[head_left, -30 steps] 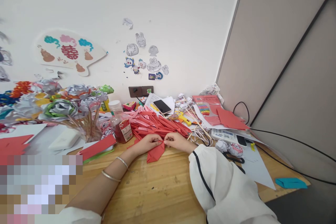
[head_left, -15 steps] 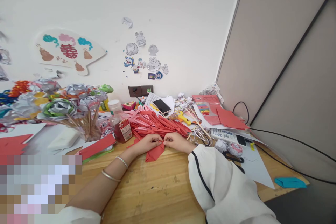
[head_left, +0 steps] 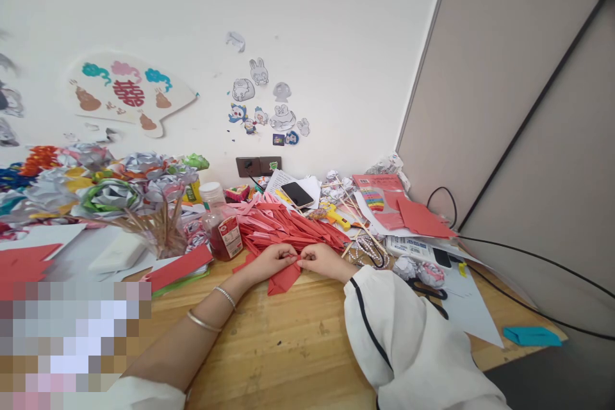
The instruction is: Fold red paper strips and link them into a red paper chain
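My left hand (head_left: 275, 262) and my right hand (head_left: 321, 261) meet at the middle of the table, fingertips pinched close together on a piece of red paper (head_left: 284, 280). The sheet hangs below the fingers toward me, and its upper part is hidden by them. Right behind the hands lies a heap of folded red paper strips (head_left: 288, 224). To the left of the heap stands a clear bottle with red liquid (head_left: 223, 234) and a white cap.
Wooden sticks (head_left: 161, 224), paper flowers (head_left: 110, 192) and red sheets (head_left: 177, 268) lie to the left. A phone (head_left: 296, 194), yellow glue gun (head_left: 337, 216), bead string (head_left: 368, 250), black-handled scissors (head_left: 430, 295) and blue folded paper (head_left: 532, 336) lie behind and to the right on the wooden table (head_left: 288, 359).
Both hands stay nearly in place on the red paper, with only slight finger movement. The whole view has shifted very slightly.
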The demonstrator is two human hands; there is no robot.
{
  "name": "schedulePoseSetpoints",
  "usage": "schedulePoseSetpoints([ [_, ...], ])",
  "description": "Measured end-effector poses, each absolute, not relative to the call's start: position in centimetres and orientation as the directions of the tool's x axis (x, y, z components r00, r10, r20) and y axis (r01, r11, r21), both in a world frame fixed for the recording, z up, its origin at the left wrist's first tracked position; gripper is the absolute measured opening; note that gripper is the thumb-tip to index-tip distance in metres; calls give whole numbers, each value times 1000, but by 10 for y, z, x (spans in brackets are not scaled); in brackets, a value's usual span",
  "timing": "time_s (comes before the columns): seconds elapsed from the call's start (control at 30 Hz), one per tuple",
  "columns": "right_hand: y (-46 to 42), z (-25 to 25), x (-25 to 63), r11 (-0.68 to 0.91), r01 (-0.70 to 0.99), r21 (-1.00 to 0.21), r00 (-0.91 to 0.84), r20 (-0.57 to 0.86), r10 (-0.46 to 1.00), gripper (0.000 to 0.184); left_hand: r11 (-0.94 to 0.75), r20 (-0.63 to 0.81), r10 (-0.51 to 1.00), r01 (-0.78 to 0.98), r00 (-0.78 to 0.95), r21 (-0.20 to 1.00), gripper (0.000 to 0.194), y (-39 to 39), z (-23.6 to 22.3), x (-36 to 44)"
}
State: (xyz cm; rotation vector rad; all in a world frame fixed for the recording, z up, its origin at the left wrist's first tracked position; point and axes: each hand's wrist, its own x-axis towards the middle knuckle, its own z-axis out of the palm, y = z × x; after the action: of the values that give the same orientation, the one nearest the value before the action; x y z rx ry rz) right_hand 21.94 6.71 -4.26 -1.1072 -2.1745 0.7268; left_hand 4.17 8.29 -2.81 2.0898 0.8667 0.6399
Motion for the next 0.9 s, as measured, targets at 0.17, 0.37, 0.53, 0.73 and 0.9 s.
schedulePoseSetpoints([
  [0.17, 65, -39, 219, 499, 520, -693, -478, 248, 843, 13, -470, 151, 752, 362, 642, 805, 23, 84, -30, 42],
  [0.37, 64, -38, 218, 485, 556, -675, -457, 239, 857, 15, -484, 178, 776, 391, 605, 782, 23, 84, -29, 42],
  [0.53, 64, -39, 219, 493, 591, -639, -463, 231, 856, 15, -488, 198, 789, 398, 582, 777, 22, 82, -27, 42],
  [0.73, 64, -38, 219, 514, 603, -610, -479, 239, 845, 16, -449, 202, 815, 372, 542, 813, 22, 83, -28, 42],
  [0.9, 62, -35, 219, 493, 591, -638, -455, 241, 857, 15, -366, 165, 839, 312, 518, 877, 27, 81, -26, 43],
])
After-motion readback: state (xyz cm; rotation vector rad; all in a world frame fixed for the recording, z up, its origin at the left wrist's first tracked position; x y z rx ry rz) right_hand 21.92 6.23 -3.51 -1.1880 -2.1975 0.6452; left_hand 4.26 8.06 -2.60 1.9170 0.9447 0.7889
